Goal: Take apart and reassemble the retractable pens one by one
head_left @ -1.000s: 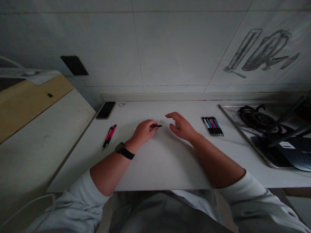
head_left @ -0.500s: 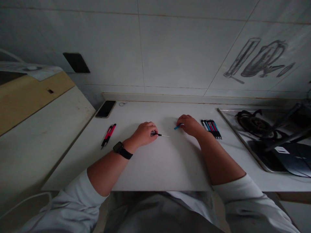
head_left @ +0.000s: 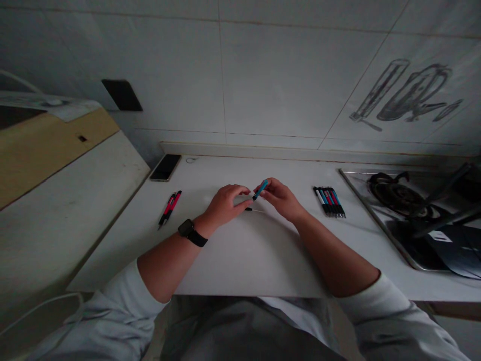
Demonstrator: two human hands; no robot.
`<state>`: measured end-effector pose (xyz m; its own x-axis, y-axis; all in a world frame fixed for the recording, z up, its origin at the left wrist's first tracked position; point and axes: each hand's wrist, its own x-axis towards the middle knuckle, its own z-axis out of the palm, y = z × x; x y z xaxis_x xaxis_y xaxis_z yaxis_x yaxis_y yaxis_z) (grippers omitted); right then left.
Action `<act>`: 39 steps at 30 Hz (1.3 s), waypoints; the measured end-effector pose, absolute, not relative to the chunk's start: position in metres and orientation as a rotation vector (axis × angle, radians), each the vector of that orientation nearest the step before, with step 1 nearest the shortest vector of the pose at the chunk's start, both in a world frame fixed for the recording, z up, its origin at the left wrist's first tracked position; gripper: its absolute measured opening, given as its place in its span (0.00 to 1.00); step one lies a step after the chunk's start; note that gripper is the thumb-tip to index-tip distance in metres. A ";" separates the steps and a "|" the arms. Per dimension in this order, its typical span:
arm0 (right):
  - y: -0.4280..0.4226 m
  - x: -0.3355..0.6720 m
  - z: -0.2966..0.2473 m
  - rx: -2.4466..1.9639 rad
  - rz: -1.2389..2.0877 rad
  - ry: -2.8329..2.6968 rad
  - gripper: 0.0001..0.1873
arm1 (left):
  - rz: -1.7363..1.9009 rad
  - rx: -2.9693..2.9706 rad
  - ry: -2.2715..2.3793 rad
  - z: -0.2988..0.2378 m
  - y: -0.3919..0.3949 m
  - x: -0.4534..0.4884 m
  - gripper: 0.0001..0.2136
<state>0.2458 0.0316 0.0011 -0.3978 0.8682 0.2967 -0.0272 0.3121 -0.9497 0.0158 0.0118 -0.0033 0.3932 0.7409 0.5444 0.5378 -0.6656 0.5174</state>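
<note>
My right hand (head_left: 280,198) pinches a blue pen barrel (head_left: 260,189) between thumb and fingers, tilted above the counter with its dark end down and to the left. My left hand (head_left: 227,203) is beside it with thumb and index finger apart, the fingertips close to the barrel's dark end. Whether they touch it is hard to tell. Below the fingertips, a black pen part with a thin pale refill (head_left: 256,210) lies on the white counter (head_left: 244,255); its left end is hidden by my left hand.
On the right, several pens (head_left: 329,201) lie side by side, beyond them a gas stove (head_left: 398,200). Two red and black pens (head_left: 170,208) lie at the left, below a phone (head_left: 166,167). A small ring (head_left: 191,160) lies near the wall.
My right hand has lifted the blue barrel and brought it left to my left hand. My left hand has let go of the black pen part with the refill and opened its fingers.
</note>
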 end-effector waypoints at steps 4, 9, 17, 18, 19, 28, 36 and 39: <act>0.023 0.237 -0.001 -0.741 1.312 -1.638 0.16 | 1.122 2.297 1.136 -0.004 0.011 0.018 0.07; 0.025 0.238 -0.002 -0.782 1.202 -1.721 0.13 | 1.123 2.239 1.156 -0.006 0.012 0.018 0.04; 0.045 0.274 -0.001 -1.486 0.497 -2.068 0.08 | 1.149 2.229 1.303 -0.005 0.014 0.016 0.04; 0.046 0.276 -0.003 -1.532 0.458 -2.165 0.08 | 1.145 2.241 1.316 -0.006 0.014 0.016 0.04; 0.047 0.276 -0.005 -1.553 0.427 -2.247 0.08 | 1.138 2.255 1.323 -0.006 0.015 0.016 0.04; 0.045 0.269 -0.011 -1.496 0.351 -2.289 0.07 | 1.051 2.299 1.319 -0.010 0.018 0.014 0.03; 0.043 0.262 -0.007 -1.192 0.715 -1.754 0.09 | 1.032 2.307 1.324 -0.010 0.018 0.014 0.02; 0.043 0.261 -0.007 -1.148 0.702 -1.716 0.12 | 1.029 2.310 1.315 -0.010 0.018 0.014 0.03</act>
<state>0.2606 0.0426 -0.0067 -0.1371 0.9155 0.3783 0.3880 0.4010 -0.8298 0.0136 0.0178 -0.0097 0.3279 0.8359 0.4402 0.6284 -0.5409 0.5591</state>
